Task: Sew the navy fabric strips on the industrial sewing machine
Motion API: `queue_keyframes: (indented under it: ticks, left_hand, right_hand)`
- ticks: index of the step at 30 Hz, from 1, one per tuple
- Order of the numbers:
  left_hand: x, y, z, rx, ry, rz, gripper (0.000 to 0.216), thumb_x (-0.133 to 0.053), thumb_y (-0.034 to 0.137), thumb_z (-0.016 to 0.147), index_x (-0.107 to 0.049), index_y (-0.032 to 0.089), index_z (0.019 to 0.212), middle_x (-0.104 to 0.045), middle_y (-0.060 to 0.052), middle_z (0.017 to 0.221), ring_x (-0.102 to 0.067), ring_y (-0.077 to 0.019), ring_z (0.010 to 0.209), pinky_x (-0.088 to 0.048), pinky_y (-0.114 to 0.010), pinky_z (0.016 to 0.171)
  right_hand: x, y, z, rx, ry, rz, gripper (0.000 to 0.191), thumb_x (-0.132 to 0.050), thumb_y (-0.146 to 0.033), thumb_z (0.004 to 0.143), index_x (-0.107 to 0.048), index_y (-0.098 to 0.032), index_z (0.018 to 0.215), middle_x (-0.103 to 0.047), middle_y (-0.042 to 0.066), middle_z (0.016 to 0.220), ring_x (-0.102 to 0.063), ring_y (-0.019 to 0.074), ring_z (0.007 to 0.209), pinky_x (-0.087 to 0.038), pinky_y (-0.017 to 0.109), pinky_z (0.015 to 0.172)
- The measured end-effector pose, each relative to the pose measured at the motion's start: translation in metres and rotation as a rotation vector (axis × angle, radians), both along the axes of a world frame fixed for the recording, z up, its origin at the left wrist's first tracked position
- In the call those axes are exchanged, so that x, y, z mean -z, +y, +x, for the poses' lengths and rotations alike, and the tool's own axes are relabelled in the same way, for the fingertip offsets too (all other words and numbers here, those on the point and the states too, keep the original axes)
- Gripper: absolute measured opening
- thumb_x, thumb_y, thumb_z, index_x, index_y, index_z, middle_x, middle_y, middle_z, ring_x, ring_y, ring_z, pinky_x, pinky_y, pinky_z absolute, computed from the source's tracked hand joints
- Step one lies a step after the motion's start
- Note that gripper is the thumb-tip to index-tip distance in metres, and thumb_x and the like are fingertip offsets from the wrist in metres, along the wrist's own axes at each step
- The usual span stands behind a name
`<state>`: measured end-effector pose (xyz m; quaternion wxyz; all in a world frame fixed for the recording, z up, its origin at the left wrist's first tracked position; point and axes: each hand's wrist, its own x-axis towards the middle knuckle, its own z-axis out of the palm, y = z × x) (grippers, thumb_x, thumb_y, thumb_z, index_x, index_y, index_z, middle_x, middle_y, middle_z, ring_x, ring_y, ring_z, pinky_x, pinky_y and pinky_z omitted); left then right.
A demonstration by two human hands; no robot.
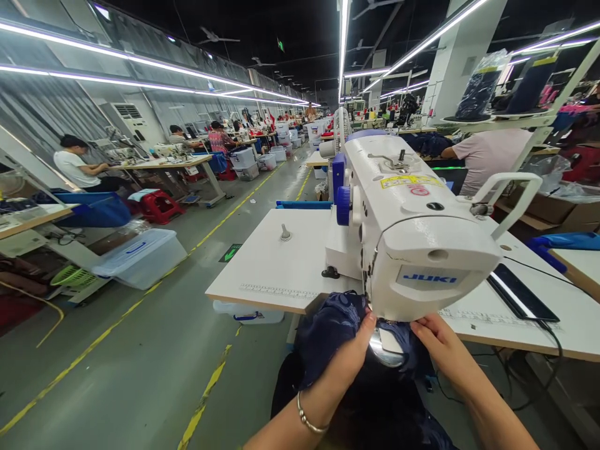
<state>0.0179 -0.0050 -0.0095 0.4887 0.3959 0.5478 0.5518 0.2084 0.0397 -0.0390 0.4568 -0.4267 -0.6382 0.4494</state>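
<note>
A white Juki sewing machine stands on a pale table right in front of me. Dark navy fabric lies bunched under its head and spills down toward my lap. My left hand, with a silver bangle on the wrist, is closed on the fabric just left of the needle area. My right hand presses the fabric on the right side, fingers tucked under the machine head. A shiny metal part shows between the two hands. The needle itself is hidden by the machine head.
A black tablet with a cable lies on the table at right. A clear plastic bin and a green basket sit on the floor at left. Yellow floor lines mark an aisle. Several people sit at sewing tables along the left and behind the machine.
</note>
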Motion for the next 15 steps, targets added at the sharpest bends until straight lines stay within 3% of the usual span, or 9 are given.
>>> queue_keyframes:
  ticks: [4,7,15]
  left_hand:
    - [0.013,0.000,0.000,-0.005,0.114,-0.013,0.048,-0.061,0.056,0.077,-0.070,0.021,0.109,-0.066,-0.006,0.122,-0.053,-0.0273,0.123,-0.020,-0.041,0.119]
    - [0.022,0.001,-0.001,0.005,0.063,-0.017,0.049,-0.061,0.058,0.077,-0.070,0.021,0.109,-0.066,-0.006,0.122,-0.053,-0.0275,0.124,-0.025,-0.041,0.118]
    - [0.024,-0.003,-0.005,0.027,-0.041,-0.066,0.057,-0.062,0.062,0.074,-0.070,0.018,0.109,-0.067,-0.008,0.120,-0.057,-0.0273,0.119,-0.036,-0.039,0.112]
  right_hand:
    - [0.001,-0.003,-0.001,0.036,-0.003,-0.013,0.018,-0.057,-0.041,0.084,-0.060,-0.023,0.088,-0.063,0.003,0.083,-0.058,0.0212,0.081,-0.048,0.030,0.078]
    - [-0.001,-0.005,-0.002,0.025,0.007,-0.021,0.025,-0.056,-0.045,0.085,-0.062,-0.023,0.095,-0.066,0.005,0.089,-0.061,0.0226,0.086,-0.049,0.031,0.081]
    - [-0.002,-0.008,-0.005,0.014,0.000,-0.059,0.036,-0.055,-0.052,0.086,-0.062,-0.022,0.104,-0.067,0.008,0.100,-0.061,0.0240,0.093,-0.049,0.033,0.085]
